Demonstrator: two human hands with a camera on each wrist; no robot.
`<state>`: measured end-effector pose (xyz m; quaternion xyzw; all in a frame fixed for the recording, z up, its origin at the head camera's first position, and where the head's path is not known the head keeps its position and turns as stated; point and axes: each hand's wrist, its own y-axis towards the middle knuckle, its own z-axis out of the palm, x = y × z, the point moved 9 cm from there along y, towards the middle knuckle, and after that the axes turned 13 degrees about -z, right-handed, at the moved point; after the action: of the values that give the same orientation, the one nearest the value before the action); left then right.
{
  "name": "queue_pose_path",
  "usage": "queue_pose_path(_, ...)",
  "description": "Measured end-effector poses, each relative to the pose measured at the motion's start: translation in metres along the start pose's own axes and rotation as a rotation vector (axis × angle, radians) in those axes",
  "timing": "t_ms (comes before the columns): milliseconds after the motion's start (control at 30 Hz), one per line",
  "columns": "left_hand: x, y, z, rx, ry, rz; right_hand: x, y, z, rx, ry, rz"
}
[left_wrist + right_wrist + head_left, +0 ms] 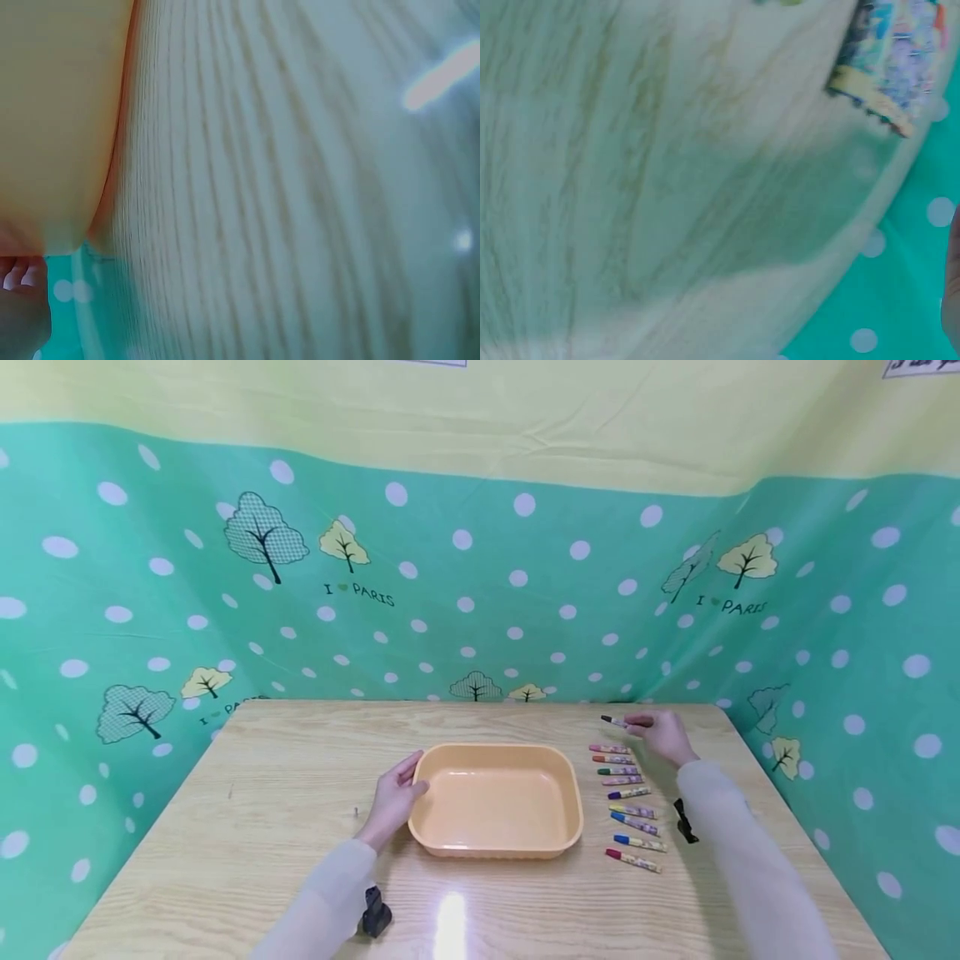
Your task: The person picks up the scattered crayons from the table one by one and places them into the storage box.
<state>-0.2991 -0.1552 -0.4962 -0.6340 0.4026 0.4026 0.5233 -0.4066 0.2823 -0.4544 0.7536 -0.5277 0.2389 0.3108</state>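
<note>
A peach plastic tray (pixel 495 802) stands in the middle of the wooden table, with a bare bottom. My left hand (pixel 393 797) grips its left rim, thumb over the edge and fingers along the outside. The left wrist view shows the tray's outer wall (pixel 60 120) up close. At the far right, my right hand (pixel 663 737) pinches the right end of a black-capped marker (pixel 613 721); its fingers partly cover the barrel. Below it lies a column of several capped markers (pixel 628 792) with patterned barrels, beside the tray's right side. Blurred patterned barrels (pixel 892 60) appear in the right wrist view.
The light wooden table (pixel 300 760) ends at a green dotted cloth (pixel 517 602) hung behind and at both sides. Black wrist-camera pieces sit under the left sleeve (pixel 375 914) and beside the right sleeve (pixel 685 822). Glare shows near the front.
</note>
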Motion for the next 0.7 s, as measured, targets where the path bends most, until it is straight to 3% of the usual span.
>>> queue_pose_path(233,0.000,-0.002,0.000,-0.003,-0.003,0.005,0.025,-0.002,-0.004,-0.049,0.016,-0.039)
queue_pose_path(700,-0.003,-0.003,-0.001,-0.005,0.011,0.012,0.081,0.000,0.008,-0.040,0.018,-0.060)
